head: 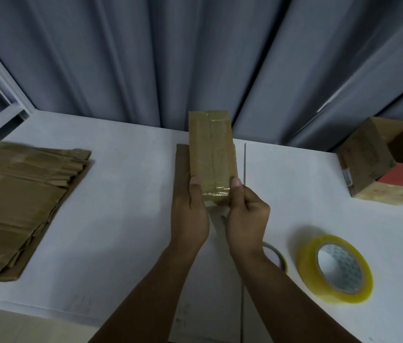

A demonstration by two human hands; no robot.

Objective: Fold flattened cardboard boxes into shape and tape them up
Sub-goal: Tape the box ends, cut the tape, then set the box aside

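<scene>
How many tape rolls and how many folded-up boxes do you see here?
Tape rolls: 2, big roll, small roll half hidden.
Folded-up boxes: 2, taped box held by left hand and right hand, open box.
Total: 4

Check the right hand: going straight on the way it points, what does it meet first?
The taped box, whose near end the right hand already holds. Beyond it the line crosses the table toward the grey curtain, depth unclear.

White table (121,231) bears flattened boxes (22,199), a tape roll (307,263), an open carton (366,159).
</scene>
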